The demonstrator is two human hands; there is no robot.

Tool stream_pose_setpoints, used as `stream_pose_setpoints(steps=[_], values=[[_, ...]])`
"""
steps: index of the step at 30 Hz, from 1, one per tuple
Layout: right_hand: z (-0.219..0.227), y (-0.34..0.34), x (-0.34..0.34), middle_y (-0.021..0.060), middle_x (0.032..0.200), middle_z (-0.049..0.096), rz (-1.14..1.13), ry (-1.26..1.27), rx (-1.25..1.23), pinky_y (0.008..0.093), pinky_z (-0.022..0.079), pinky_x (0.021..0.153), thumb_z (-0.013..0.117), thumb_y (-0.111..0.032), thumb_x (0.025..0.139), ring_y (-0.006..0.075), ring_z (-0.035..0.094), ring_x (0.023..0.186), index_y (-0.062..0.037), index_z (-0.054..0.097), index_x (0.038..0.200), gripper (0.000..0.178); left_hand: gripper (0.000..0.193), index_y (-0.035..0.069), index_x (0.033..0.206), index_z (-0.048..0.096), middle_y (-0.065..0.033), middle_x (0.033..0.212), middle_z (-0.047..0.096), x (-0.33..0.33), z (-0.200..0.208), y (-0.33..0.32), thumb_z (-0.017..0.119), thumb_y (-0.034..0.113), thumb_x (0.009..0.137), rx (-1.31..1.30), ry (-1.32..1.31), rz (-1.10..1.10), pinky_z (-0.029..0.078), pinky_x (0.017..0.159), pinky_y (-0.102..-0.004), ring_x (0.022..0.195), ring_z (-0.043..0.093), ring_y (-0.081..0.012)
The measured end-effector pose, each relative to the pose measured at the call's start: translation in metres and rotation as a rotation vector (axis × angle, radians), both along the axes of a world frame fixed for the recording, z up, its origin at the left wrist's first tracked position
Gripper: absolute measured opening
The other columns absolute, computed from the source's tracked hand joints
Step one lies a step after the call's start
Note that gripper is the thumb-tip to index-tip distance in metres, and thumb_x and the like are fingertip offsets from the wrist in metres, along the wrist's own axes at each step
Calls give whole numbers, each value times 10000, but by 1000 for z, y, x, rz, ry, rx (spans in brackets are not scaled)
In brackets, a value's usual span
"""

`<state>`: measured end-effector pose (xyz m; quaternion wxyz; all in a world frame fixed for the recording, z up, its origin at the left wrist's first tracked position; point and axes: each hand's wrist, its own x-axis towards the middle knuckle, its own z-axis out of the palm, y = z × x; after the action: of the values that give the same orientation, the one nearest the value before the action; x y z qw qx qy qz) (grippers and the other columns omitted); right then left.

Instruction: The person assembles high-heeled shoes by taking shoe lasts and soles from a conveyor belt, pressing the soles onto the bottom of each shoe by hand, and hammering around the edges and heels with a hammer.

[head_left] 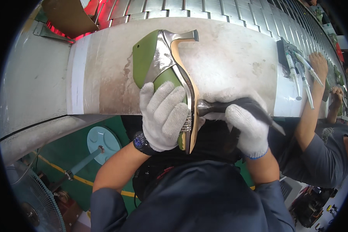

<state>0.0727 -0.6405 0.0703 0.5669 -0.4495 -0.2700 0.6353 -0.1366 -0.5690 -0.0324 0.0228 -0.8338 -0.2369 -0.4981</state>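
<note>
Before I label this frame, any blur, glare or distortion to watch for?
Head view: black tool motion-blurred, worst toward its pointed end; right hand softened around it; left hand fairly crisp. Head view: bright glare on the silver panel of the shoe; red glow at upper left. Head view: fisheye bends the conveyor slats, corners black.

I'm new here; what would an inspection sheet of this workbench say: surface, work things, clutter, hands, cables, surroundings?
Surface: pale bench, brown-stained at left.
Work things: green-and-silver heeled shoe, at the bench edge; dark hammer, its head at the sole.
Clutter: white tubes, right.
Hands: left hand gloved, grips shoe; right hand gloved, closed on hammer.
Cables: thin cord near the fan.
Surroundings: slatted metal track beyond bench; fan, lower left; co-worker, right.
</note>
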Motion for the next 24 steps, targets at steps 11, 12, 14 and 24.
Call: stream_pose_setpoints(steps=[11, 12, 14, 24], values=[[59, 42, 16, 244, 1287, 759, 460, -543, 232, 475, 547, 1122, 742, -5, 900, 334, 716, 1243, 74, 701, 1226, 337, 510, 80, 1373, 578, -175, 1402, 674, -7, 8, -3, 800, 104, 915, -98, 17, -23, 314, 1292, -655, 1369, 618, -387], [55, 31, 8, 236, 1270, 766, 368, -461, 151, 467, 551, 1110, 749, 9, 893, 319, 719, 1228, 54, 713, 1204, 316, 515, 81, 1361, 588, -168, 1400, 680, -7, 11, -5, 792, 72, 888, -127, 12, -29, 314, 1293, -653, 1366, 623, -379], [63, 36, 16, 229, 1239, 772, 533, -703, 260, 451, 565, 1085, 765, 13, 894, 306, 731, 1196, 42, 719, 1195, 306, 523, 83, 1348, 598, -161, 1397, 686, -6, 12, -8, 784, 40, 862, -164, 2, -34, 314, 1293, -650, 1363, 629, -371], [58, 3, -7, 237, 1101, 772, 435, -790, 364, 435, 612, 1004, 783, -1, 935, 357, 771, 1145, 21, 726, 1113, 189, 483, 82, 1321, 612, -178, 1416, 678, -6, 17, -8, 789, 109, 872, -218, -5, -83, 298, 1288, -647, 1360, 631, -386]])
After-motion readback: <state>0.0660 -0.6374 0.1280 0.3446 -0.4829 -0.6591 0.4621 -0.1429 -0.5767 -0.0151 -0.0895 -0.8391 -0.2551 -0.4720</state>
